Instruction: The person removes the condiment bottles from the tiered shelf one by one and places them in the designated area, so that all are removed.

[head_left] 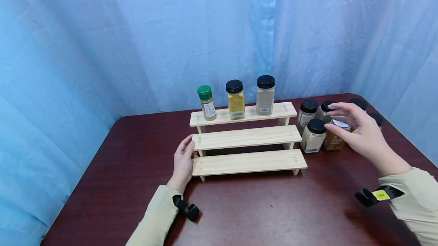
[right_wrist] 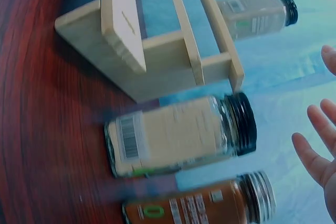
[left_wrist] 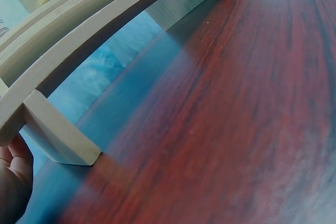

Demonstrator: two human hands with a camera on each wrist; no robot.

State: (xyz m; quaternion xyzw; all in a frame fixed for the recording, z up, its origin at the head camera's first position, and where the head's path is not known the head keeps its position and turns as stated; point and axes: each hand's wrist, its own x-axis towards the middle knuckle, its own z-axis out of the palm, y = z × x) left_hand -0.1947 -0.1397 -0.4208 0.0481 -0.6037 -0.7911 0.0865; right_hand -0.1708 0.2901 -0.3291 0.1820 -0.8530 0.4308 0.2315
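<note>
A three-tier wooden rack [head_left: 249,137] stands on the table. My left hand [head_left: 181,164] holds its left end, at the middle tier; part of its fingers is hidden behind the wood. On the top tier are a green-capped shaker [head_left: 209,109], a jar of yellow powder [head_left: 236,103] and a black-lidded jar of greyish contents [head_left: 265,99]. Over the jars to the right hovers my right hand [head_left: 366,135], thumb and fingers apart with nothing between them. Nearest it are a silver-lidded jar of brown spice [right_wrist: 194,205] and a black-lidded jar of pale powder [right_wrist: 170,137].
More black-lidded jars [head_left: 309,107] cluster behind those two, partly hidden by my right hand. The dark red wooden table [head_left: 267,215] ends at light blue curtains [head_left: 191,40] at the back and sides.
</note>
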